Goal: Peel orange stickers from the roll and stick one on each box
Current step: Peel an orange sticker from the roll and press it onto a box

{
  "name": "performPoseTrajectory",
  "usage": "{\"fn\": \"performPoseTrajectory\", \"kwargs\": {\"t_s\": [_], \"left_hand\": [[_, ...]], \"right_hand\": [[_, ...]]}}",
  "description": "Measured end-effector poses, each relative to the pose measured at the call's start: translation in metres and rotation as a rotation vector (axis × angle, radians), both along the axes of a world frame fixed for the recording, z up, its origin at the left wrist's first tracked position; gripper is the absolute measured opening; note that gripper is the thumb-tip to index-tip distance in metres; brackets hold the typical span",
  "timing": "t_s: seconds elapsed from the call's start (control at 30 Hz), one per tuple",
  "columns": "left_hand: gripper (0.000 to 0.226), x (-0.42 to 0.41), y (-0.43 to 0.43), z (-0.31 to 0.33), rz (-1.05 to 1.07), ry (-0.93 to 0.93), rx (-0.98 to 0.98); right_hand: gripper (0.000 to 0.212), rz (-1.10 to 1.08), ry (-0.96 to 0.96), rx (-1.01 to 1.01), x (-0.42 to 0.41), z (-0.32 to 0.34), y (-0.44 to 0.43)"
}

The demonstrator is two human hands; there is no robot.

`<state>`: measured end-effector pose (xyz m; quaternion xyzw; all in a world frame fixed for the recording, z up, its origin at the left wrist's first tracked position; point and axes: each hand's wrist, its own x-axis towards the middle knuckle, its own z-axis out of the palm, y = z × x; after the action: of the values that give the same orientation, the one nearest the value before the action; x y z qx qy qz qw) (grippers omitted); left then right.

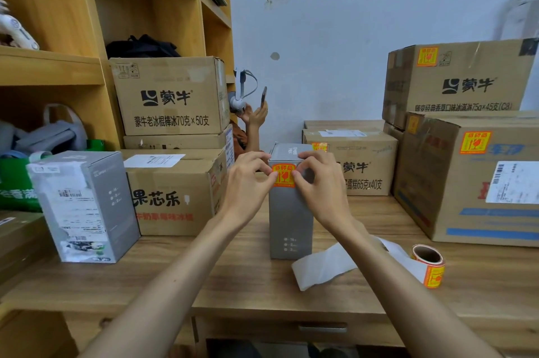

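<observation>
Hands pressing orange sticker (283,176) onto upright grey box (290,220), left hand (248,182) and right hand (322,182) pinching its edges, sticker roll (428,266) right on tabletop (204,276), cartons (170,95) crowding behind.

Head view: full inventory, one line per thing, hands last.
Grey box: 1, grey, upright at desk centre.
Orange sticker: 1, orange, on its front near the top.
Sticker roll: 1, orange, on the desk at right, with white backing strip trailing left.
Second grey box: 1, grey, desk left.
Cardboard boxes: several, brown, stacked left and right; at least three at right carry orange stickers.
Desk: 1, wood.
Shelf unit: 1, wood, left.
Left hand: pressing the sticker's left edge.
Right hand: pressing its right edge.
</observation>
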<state>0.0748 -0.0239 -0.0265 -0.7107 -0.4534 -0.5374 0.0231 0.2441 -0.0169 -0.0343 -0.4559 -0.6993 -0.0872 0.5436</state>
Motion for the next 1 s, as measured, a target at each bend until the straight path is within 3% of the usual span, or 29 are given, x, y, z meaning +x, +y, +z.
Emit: {"fn": "performPoseTrajectory", "kwargs": {"t_s": [0.23, 0.6, 0.73, 0.87, 1.0], "left_hand": [[0.013, 0.007, 0.001, -0.001, 0.102, 0.067, 0.059], [0.031, 0.004, 0.003, -0.004, 0.237, 0.011, -0.070], [0.027, -0.008, 0.006, -0.002, 0.066, -0.090, -0.137], [0.060, -0.012, 0.005, 0.007, -0.211, -0.023, -0.324], [0.042, -0.014, 0.011, 0.008, -0.238, -0.005, -0.261]], "right_hand": [[0.016, -0.044, -0.054, 0.036, 0.000, 0.002, 0.001], [0.021, -0.052, -0.100, 0.058, 0.000, -0.001, 0.007], [0.022, 0.022, -0.051, 0.031, 0.004, 0.003, 0.006], [0.030, 0.096, -0.014, -0.016, 0.008, 0.013, 0.004], [0.044, 0.153, -0.028, -0.113, 0.022, 0.016, 0.007]]}}
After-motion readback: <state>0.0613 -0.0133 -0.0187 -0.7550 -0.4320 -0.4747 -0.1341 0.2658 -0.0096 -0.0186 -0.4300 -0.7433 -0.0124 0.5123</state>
